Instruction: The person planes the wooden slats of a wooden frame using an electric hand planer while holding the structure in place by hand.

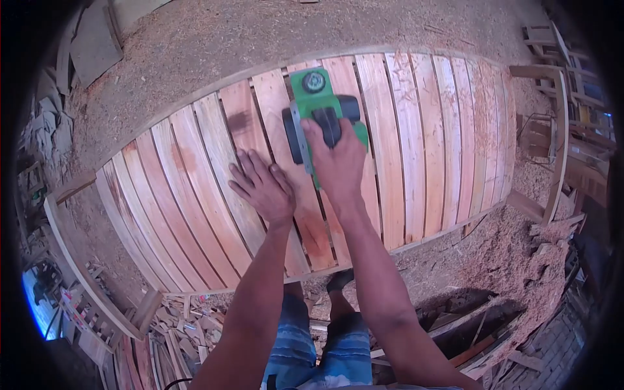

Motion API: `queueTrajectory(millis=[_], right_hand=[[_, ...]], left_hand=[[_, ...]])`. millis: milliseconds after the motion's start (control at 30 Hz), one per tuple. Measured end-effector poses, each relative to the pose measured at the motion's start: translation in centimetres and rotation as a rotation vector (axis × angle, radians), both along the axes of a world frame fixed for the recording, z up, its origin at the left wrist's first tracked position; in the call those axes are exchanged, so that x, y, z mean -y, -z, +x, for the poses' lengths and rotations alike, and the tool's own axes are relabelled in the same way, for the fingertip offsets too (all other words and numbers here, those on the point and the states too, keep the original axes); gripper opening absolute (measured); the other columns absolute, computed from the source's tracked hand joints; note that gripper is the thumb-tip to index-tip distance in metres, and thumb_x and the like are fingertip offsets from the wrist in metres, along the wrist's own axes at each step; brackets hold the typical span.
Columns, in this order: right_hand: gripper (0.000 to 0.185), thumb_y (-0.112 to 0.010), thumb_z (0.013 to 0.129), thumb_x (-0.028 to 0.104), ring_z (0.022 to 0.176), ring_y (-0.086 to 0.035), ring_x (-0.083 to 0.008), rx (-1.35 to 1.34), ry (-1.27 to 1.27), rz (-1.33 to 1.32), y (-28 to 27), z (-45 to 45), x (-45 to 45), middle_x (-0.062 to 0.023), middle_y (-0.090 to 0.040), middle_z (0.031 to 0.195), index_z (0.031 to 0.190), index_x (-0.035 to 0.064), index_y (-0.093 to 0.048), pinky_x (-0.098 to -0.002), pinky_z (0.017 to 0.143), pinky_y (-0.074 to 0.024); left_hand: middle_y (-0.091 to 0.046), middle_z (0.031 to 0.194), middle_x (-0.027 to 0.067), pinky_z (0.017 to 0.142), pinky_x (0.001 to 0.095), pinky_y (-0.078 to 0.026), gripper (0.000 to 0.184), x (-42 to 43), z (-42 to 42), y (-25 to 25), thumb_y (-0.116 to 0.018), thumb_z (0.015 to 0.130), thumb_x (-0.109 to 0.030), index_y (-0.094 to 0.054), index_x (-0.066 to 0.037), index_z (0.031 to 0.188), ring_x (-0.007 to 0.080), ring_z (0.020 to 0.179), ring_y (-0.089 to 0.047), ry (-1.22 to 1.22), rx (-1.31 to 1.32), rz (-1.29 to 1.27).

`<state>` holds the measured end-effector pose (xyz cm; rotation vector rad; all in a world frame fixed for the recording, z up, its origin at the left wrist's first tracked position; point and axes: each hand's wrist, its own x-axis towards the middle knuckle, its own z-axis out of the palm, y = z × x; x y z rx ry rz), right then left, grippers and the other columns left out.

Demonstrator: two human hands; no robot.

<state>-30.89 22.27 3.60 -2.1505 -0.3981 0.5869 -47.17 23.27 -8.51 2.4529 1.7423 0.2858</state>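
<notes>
A green and black electric planer (pixel 314 99) rests on a slatted wooden panel (pixel 201 130) in the middle of the view. My right hand (pixel 339 156) is wrapped round the planer's black handle. To the left of the tool, my left hand (pixel 265 185) lies flat on the slats with its fingers stretched out, holding nothing. A dark knot (pixel 240 121) marks a slat just beyond those fingers. The planer's underside, against the wood, is hidden.
Curled shavings (pixel 478 104) lie on the panel's right side. A wooden frame end (pixel 560 143) sticks out at the right, another frame end (pixel 84 273) at the left. Sawdust (pixel 513 260) is heaped at the lower right, and offcuts (pixel 188 331) lie near my feet.
</notes>
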Motion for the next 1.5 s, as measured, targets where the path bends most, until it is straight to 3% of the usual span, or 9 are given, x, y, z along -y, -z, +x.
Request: queueTrajectory(millis=[200,433,567,633,800,933,1033,1100,1500], right_hand=[[0.072,-0.080,0.096,0.059,0.079,-0.078,-0.0463,0.144,-0.025,0.024,-0.4,3.5,-7.3,-0.0306,-0.075,0.081,0.105,-0.0116,-0.070,-0.0510,0.072,-0.0597],[0.071,-0.079,0.097,0.058,0.085,-0.078,-0.0420,0.015,-0.072,0.087,-1.6,3.7,-6.2,-0.0287,-0.077,0.090,0.110,-0.0119,-0.071,-0.0479,0.077,-0.0597],[0.056,-0.083,0.098,0.044,0.092,-0.078,-0.0325,-0.061,0.006,0.121,-1.0,-3.5,4.9,-0.0238,-0.078,0.100,0.117,-0.0081,-0.072,-0.0428,0.085,-0.0591],[0.058,-0.084,0.096,0.046,0.090,-0.077,-0.0417,-0.138,0.049,-0.008,-2.0,-8.6,13.1,-0.0273,-0.077,0.096,0.114,-0.0067,-0.068,-0.0458,0.079,-0.0592],[0.052,-0.090,0.092,0.029,0.095,-0.079,-0.0376,-0.179,0.096,-0.104,-1.5,-23.7,37.0,-0.0243,-0.078,0.102,0.128,-0.0009,-0.066,-0.0444,0.082,-0.0602],[0.053,-0.091,0.090,0.026,0.092,-0.080,-0.0386,-0.229,0.107,-0.161,-0.5,-28.1,44.1,-0.0223,-0.078,0.101,0.130,0.0019,-0.066,-0.0454,0.080,-0.0605],[0.050,-0.091,0.090,0.027,0.088,-0.079,-0.0404,-0.192,0.058,-0.190,0.1,-27.0,42.7,-0.0228,-0.078,0.098,0.125,0.0012,-0.065,-0.0470,0.077,-0.0603],[0.042,-0.089,0.091,0.027,0.075,-0.072,-0.0312,-0.187,0.105,-0.103,0.1,-25.1,39.5,-0.0181,-0.073,0.086,0.115,0.0017,-0.065,-0.0440,0.070,-0.0567],[0.036,-0.086,0.098,0.026,0.068,-0.067,-0.0135,-0.132,0.149,-0.052,-0.1,-16.9,24.5,-0.0144,-0.071,0.075,0.098,-0.0012,-0.063,-0.0360,0.061,-0.0529]], left_hand=[[-0.026,0.182,0.0158,0.132,0.0704,-0.009,0.065,-0.3,0.5,-0.3,-0.045,0.113,-0.033,-0.036,-0.004,0.171,0.0514,0.166,-0.018,-0.010,-0.061,-0.053],[-0.028,0.182,0.0164,0.131,0.0725,-0.011,0.066,0.1,0.0,-0.1,-0.046,0.112,-0.033,-0.038,-0.002,0.170,0.0540,0.164,-0.021,0.016,-0.041,-0.005],[-0.034,0.179,0.0175,0.130,0.0729,-0.015,0.064,0.1,-0.3,0.0,-0.045,0.113,-0.036,-0.041,-0.002,0.168,0.0548,0.162,-0.026,0.026,-0.011,0.031],[-0.033,0.179,0.0174,0.130,0.0736,-0.016,0.066,0.5,-0.8,0.3,-0.049,0.111,-0.036,-0.041,-0.002,0.168,0.0549,0.162,-0.025,0.029,-0.008,0.063],[-0.035,0.178,0.0179,0.131,0.0708,-0.016,0.071,-0.5,-2.7,1.9,-0.048,0.112,-0.045,-0.039,-0.005,0.169,0.0538,0.161,-0.028,0.160,0.114,0.104],[-0.031,0.179,0.0205,0.131,0.0676,-0.015,0.076,-5.6,-8.8,3.0,-0.040,0.114,-0.056,-0.035,-0.007,0.172,0.0522,0.162,-0.026,0.242,0.077,0.099],[-0.030,0.175,0.0316,0.130,0.0681,-0.018,0.081,-9.0,-11.4,5.0,-0.037,0.113,-0.061,-0.033,-0.002,0.170,0.0529,0.163,-0.025,-0.217,-0.016,0.163],[-0.034,0.170,0.0376,0.127,0.0701,-0.022,0.083,-9.4,-11.0,5.0,-0.039,0.112,-0.062,-0.037,0.002,0.166,0.0547,0.161,-0.028,-0.350,-0.013,0.223],[-0.027,0.173,0.0402,0.129,0.0704,-0.021,0.082,-8.3,-9.6,2.7,-0.036,0.115,-0.054,-0.027,0.006,0.170,0.0588,0.160,-0.028,-0.341,-0.093,0.131]])
